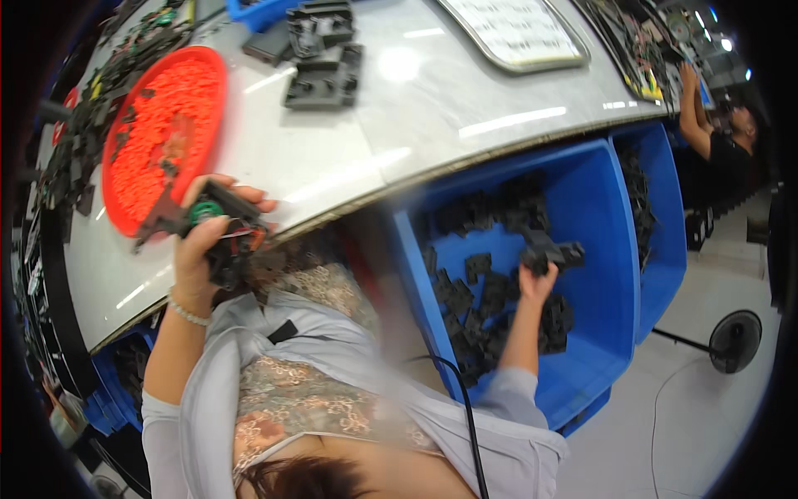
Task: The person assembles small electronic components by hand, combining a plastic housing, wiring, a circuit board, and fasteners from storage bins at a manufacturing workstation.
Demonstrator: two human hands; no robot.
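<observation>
My left hand [196,241] is closed around a black plastic assembly [229,258] with a green ring-shaped part and thin wires on it. It is held at the table's edge, beside a round red tray [219,108] of small orange-red pieces. Out to the right, my right hand [539,283] grips a black plastic part [549,252] inside a large blue bin [594,333]. Similar black plastic parts [490,291] lie loosely in the bin under it. The fingertips of my right hand are partly hidden by the part.
Black plastic housings [324,79] and a framed tray with a white sheet [515,33] lie on the white table [399,108]. A second blue bin [665,274] stands farther right, near a black fan [735,341]. Another person [723,150] works at the far right.
</observation>
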